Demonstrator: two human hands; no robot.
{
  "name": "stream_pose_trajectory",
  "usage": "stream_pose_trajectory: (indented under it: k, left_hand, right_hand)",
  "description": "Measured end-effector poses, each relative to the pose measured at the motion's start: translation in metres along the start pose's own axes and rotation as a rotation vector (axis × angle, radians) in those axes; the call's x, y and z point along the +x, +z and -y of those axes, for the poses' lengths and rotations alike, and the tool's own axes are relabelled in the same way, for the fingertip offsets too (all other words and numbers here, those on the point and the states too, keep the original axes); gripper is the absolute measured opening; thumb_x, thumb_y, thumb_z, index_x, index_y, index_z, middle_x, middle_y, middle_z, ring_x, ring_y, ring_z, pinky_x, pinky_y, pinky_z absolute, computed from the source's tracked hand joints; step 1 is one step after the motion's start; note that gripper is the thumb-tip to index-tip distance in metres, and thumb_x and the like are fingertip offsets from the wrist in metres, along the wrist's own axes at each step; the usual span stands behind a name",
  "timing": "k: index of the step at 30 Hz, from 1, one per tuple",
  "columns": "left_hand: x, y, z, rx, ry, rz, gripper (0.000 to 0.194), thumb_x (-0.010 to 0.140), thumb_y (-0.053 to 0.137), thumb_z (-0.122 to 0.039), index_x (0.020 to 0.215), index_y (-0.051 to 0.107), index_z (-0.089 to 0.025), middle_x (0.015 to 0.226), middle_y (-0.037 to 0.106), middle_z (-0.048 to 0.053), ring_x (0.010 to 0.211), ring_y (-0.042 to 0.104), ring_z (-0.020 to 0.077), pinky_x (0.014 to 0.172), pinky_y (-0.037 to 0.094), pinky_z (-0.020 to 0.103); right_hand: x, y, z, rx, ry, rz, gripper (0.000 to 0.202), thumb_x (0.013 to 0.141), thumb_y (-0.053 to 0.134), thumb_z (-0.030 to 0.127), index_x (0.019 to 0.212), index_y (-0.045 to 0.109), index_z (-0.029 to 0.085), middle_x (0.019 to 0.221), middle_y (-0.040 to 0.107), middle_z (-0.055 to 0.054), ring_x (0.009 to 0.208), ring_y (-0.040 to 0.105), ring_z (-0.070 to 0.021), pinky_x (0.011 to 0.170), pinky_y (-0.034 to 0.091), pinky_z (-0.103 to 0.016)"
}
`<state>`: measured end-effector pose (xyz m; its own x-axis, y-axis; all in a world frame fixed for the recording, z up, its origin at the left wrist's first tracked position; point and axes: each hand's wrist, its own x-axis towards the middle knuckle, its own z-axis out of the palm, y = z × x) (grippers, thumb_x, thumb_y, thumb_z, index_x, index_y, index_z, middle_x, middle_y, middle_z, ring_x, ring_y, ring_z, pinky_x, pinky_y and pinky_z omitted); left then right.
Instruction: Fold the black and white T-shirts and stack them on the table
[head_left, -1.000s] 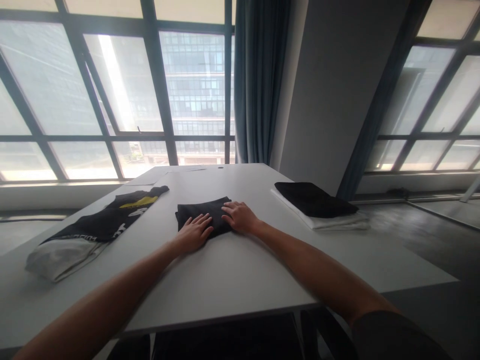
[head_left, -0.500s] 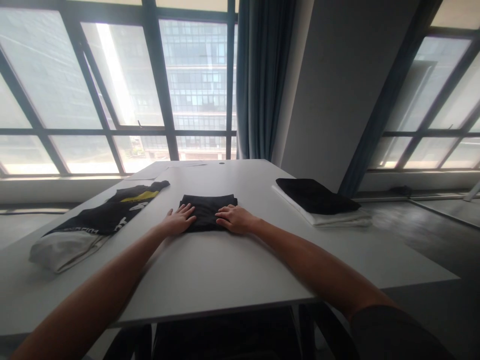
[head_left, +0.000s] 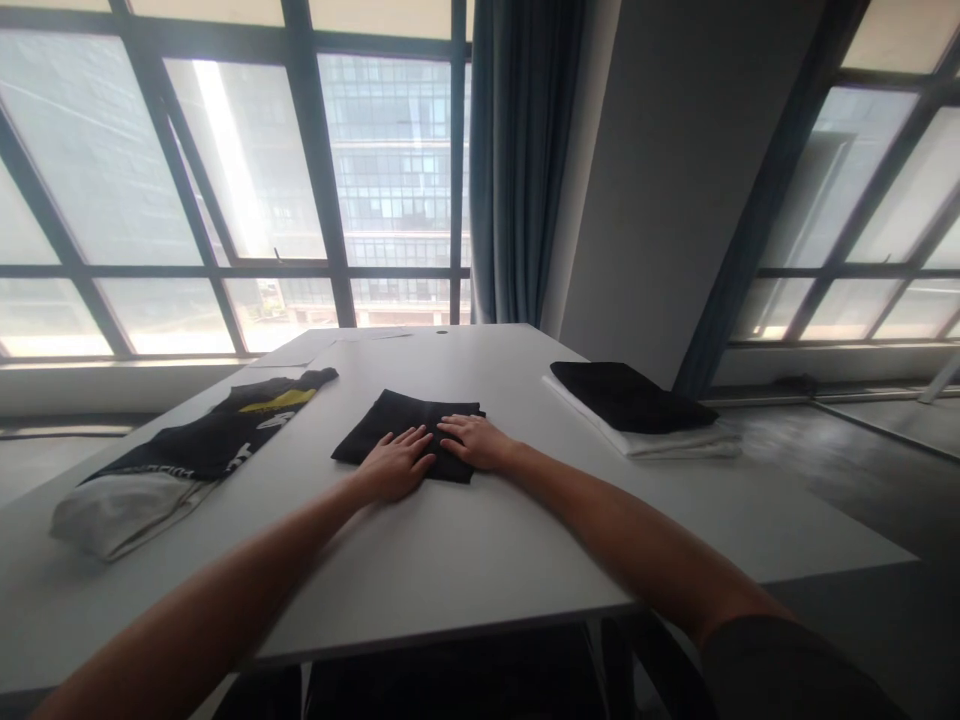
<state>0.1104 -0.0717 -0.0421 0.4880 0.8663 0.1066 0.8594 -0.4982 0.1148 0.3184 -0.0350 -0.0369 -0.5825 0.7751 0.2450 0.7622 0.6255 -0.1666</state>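
A folded black cloth lies turned at an angle on the white table, in the middle of the view. My left hand rests on its front edge with the fingers spread. On the cloth's right part lies my right hand, its fingers stretched out and flat. The two hands are close together but apart, and neither one grips anything. Parts of the cloth are hidden under both palms.
Black, yellow and grey clothes lie along the table's left side. At the right, a folded black garment sits on folded white cloth. Papers lie at the far left, near the windows.
The black cloth has turned on the table, and its left part now reaches further left. My left hand has moved right, nearer my right hand, which has barely shifted.
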Motion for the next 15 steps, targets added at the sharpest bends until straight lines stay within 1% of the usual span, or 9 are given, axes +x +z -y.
stream_pose_trajectory:
  k: [2, 4, 6, 8, 10, 12, 14, 15]
  left_hand:
    - [0.002, -0.002, 0.015, -0.025, -0.036, 0.008, 0.064, 0.097, 0.026, -0.057, 0.153, 0.037, -0.027, 0.161, 0.029, 0.007, 0.149, 0.025, 0.0262, 0.119, 0.017, 0.051]
    - [0.005, -0.004, 0.032, -0.034, -0.090, 0.017, 0.064, 0.097, 0.026, -0.057, 0.153, 0.037, -0.028, 0.161, 0.029, 0.007, 0.150, 0.023, 0.0271, 0.119, 0.015, 0.053]
    - [0.006, -0.007, 0.050, -0.024, -0.151, 0.031, 0.063, 0.097, 0.024, -0.055, 0.153, 0.037, -0.028, 0.162, 0.026, 0.007, 0.151, 0.019, 0.0283, 0.118, 0.013, 0.057]
    - [0.007, -0.009, 0.068, -0.008, -0.226, 0.038, 0.062, 0.097, 0.023, -0.053, 0.153, 0.036, -0.029, 0.164, 0.022, 0.008, 0.151, 0.015, 0.0290, 0.117, 0.014, 0.060]
    - [0.006, -0.011, 0.084, 0.002, -0.322, 0.029, 0.063, 0.097, 0.023, -0.053, 0.154, 0.033, -0.028, 0.164, 0.020, 0.009, 0.151, 0.015, 0.0302, 0.116, 0.014, 0.063]
    - [0.002, -0.014, 0.096, 0.005, -0.427, 0.016, 0.067, 0.096, 0.024, -0.055, 0.155, 0.032, -0.024, 0.164, 0.020, 0.012, 0.151, 0.016, 0.0330, 0.115, 0.014, 0.065]
    - [-0.001, -0.017, 0.102, 0.016, -0.512, 0.003, 0.071, 0.095, 0.025, -0.057, 0.155, 0.032, -0.020, 0.163, 0.021, 0.015, 0.150, 0.018, 0.0354, 0.114, 0.015, 0.066]
    - [-0.003, -0.018, 0.101, 0.023, -0.536, -0.013, 0.071, 0.096, 0.025, -0.056, 0.155, 0.033, -0.019, 0.163, 0.021, 0.016, 0.150, 0.018, 0.0356, 0.114, 0.015, 0.066]
  right_hand:
    - [0.001, 0.000, -0.006, -0.010, 0.079, 0.036, 0.051, 0.100, 0.041, 0.048, 0.145, 0.050, 0.025, 0.154, 0.042, -0.008, 0.143, 0.037, -0.0262, 0.119, 0.023, -0.048]
    - [0.001, 0.000, -0.011, -0.026, 0.158, 0.049, 0.053, 0.100, 0.038, 0.050, 0.147, 0.048, 0.026, 0.156, 0.039, -0.008, 0.145, 0.033, -0.0270, 0.119, 0.019, -0.052]
    - [0.002, 0.000, -0.013, -0.044, 0.215, 0.062, 0.055, 0.101, 0.036, 0.052, 0.147, 0.047, 0.026, 0.157, 0.038, -0.008, 0.146, 0.031, -0.0271, 0.119, 0.017, -0.052]
    - [0.003, -0.001, -0.013, -0.070, 0.249, 0.063, 0.055, 0.101, 0.035, 0.054, 0.146, 0.049, 0.025, 0.156, 0.038, -0.009, 0.145, 0.032, -0.0271, 0.118, 0.018, -0.051]
    - [0.003, -0.004, -0.010, -0.098, 0.267, 0.044, 0.055, 0.100, 0.035, 0.054, 0.141, 0.055, 0.024, 0.153, 0.044, -0.010, 0.142, 0.038, -0.0279, 0.116, 0.022, -0.049]
    - [0.003, -0.009, -0.006, -0.124, 0.277, 0.017, 0.053, 0.100, 0.035, 0.055, 0.131, 0.063, 0.022, 0.145, 0.053, -0.012, 0.134, 0.047, -0.0296, 0.112, 0.029, -0.047]
    - [0.003, -0.015, -0.003, -0.144, 0.285, 0.006, 0.054, 0.100, 0.034, 0.056, 0.117, 0.071, 0.020, 0.133, 0.063, -0.014, 0.123, 0.055, -0.0303, 0.106, 0.035, -0.045]
    - [0.003, -0.018, -0.003, -0.152, 0.291, 0.006, 0.056, 0.100, 0.033, 0.056, 0.111, 0.074, 0.020, 0.126, 0.066, -0.015, 0.118, 0.058, -0.0302, 0.103, 0.037, -0.044]
